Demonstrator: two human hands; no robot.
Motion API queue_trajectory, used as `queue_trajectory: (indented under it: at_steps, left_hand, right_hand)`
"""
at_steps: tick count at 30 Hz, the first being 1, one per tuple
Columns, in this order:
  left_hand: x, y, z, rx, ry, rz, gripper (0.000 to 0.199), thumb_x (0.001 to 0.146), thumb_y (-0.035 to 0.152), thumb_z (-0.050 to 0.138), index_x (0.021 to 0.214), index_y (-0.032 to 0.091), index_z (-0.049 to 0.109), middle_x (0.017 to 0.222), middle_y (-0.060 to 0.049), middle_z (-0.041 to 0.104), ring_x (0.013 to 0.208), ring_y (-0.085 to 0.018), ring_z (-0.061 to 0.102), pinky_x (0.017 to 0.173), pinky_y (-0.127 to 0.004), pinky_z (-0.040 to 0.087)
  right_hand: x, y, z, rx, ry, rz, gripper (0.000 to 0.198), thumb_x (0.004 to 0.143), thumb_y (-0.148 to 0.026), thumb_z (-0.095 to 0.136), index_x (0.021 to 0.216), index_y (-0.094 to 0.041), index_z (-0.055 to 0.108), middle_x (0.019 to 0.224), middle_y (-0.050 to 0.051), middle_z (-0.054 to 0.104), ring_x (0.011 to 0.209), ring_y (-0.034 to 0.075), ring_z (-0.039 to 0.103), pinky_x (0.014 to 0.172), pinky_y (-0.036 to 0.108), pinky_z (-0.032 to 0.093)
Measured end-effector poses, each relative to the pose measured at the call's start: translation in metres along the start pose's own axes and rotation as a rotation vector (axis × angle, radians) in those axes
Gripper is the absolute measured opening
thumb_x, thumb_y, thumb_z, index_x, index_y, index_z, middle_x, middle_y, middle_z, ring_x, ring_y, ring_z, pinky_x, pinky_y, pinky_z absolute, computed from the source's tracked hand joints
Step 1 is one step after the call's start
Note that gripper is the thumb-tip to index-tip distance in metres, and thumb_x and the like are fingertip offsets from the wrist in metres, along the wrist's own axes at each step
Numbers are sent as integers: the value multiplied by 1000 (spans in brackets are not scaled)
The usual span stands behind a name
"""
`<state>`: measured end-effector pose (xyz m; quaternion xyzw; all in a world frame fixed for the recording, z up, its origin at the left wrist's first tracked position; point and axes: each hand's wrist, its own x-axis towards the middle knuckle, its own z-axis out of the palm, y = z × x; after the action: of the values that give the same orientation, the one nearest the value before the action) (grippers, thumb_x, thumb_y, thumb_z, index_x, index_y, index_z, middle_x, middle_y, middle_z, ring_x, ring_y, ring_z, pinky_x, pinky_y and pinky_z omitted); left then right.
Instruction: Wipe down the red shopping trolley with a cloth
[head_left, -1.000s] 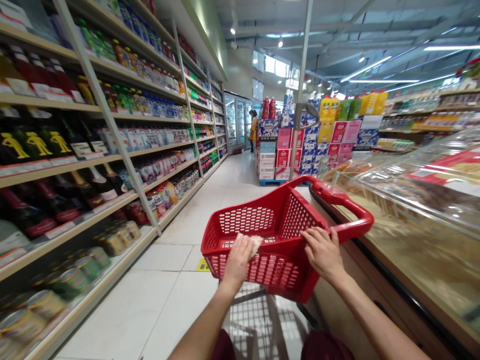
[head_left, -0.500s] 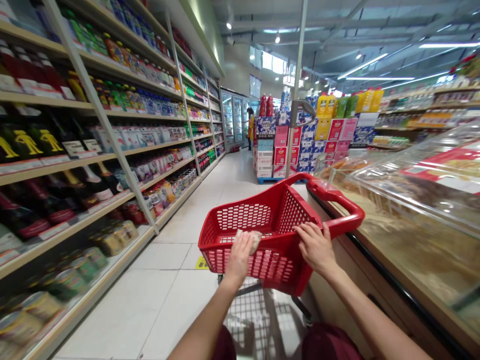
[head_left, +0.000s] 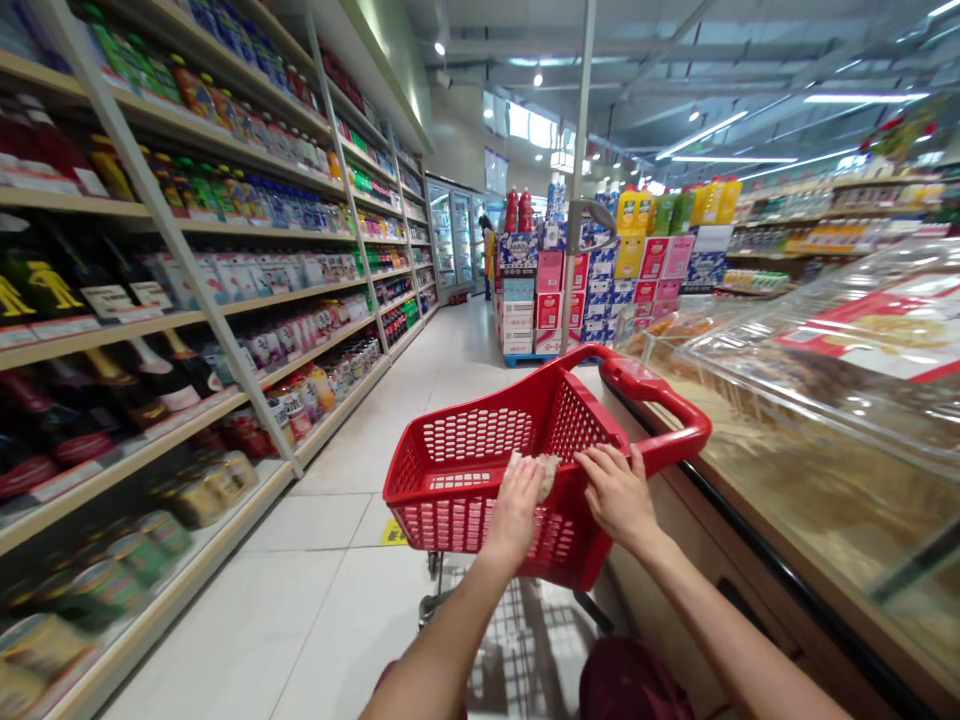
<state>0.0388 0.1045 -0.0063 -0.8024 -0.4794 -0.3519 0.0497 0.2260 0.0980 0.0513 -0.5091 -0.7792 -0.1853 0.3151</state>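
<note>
A red shopping cart with a perforated basket stands side-on in front of me, its red handle towards the right. My left hand is closed on a pale, crumpled cloth and presses it against the basket's near rim. The cloth is partly hidden behind my fingers. Close to the handle's base, my right hand grips the near top corner of the basket, fingers curled over the rim.
Shelves of bottles and cans line the left. On the right is a display counter with clear lids. Stacked drink boxes stand ahead beside a metal pole. A person is far down the aisle near glass-door fridges.
My left hand has slid the cloth rightward along the basket's rim, closer to my right hand. My right hand keeps its hold on the corner. The view has shifted slightly.
</note>
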Motion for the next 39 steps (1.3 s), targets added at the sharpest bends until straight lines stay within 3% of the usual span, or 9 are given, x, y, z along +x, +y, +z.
queue_trajectory:
  at_steps: [5, 8, 13, 19, 21, 27, 29, 35, 39]
  left_hand:
    - [-17, -41, -24, 11, 37, -131, 56, 69, -7, 26, 118, 14, 46, 125, -11, 49, 123, -20, 33, 100, -48, 33]
    - [-2, -16, -11, -6, 44, -133, 59, 68, -7, 26, 121, 14, 42, 126, -10, 47, 122, -18, 35, 100, -44, 35]
    - [24, 36, 9, -50, -7, 33, 58, 72, -4, 30, 124, 19, 38, 131, -4, 42, 124, -14, 30, 103, -37, 33]
    - [-22, -52, -38, 89, 14, -127, 53, 67, -7, 28, 112, 11, 51, 122, -12, 51, 120, -21, 37, 99, -44, 35]
    - [-26, -64, -43, 112, 30, -177, 53, 67, -8, 27, 111, 9, 51, 121, -15, 51, 120, -23, 38, 97, -48, 36]
    - [6, -6, -4, 65, -13, -77, 58, 70, -6, 30, 120, 18, 44, 128, -4, 47, 122, -13, 35, 102, -35, 34]
    - [4, -8, -7, 57, -28, -60, 56, 70, -5, 30, 119, 19, 45, 127, -3, 47, 122, -12, 34, 102, -36, 34]
    - [-21, -64, -45, 106, -6, -197, 56, 68, -7, 28, 115, 16, 49, 123, -9, 51, 122, -20, 35, 100, -48, 33]
    - [3, -24, -17, 75, -37, -134, 56, 69, -6, 29, 117, 15, 47, 124, -8, 50, 120, -16, 39, 100, -39, 36]
  right_hand:
    - [0, -3, 0, 11, 18, 26, 35, 73, -15, 43, 103, -21, 59, 105, 4, 61, 105, 22, 46, 102, 45, 10]
    - [1, -6, 1, 2, 17, 42, 34, 73, -15, 44, 103, -20, 59, 104, 4, 62, 105, 22, 46, 102, 45, 9]
    - [1, -1, 0, -54, -17, -8, 37, 74, -14, 42, 107, -21, 57, 107, 4, 61, 106, 21, 45, 102, 45, 11]
    - [1, 1, -2, -6, 5, -14, 36, 73, -16, 43, 106, -21, 58, 106, 4, 61, 105, 22, 45, 102, 45, 11]
    - [2, -3, -1, 8, 6, 4, 35, 74, -17, 43, 105, -20, 58, 106, 5, 61, 105, 22, 45, 102, 45, 10]
    - [3, -4, 5, -5, -12, -11, 37, 73, -16, 44, 107, -20, 57, 109, 5, 60, 107, 22, 44, 102, 45, 9]
    - [3, 0, 4, -3, -29, -30, 38, 73, -15, 44, 108, -20, 56, 109, 5, 60, 107, 22, 44, 102, 45, 10]
    - [3, -1, 1, 7, -18, -23, 37, 74, -17, 43, 108, -21, 57, 109, 5, 59, 107, 22, 44, 102, 46, 10]
    - [4, -5, 2, -11, -20, 11, 36, 74, -18, 44, 107, -19, 57, 109, 5, 60, 107, 23, 44, 102, 46, 9]
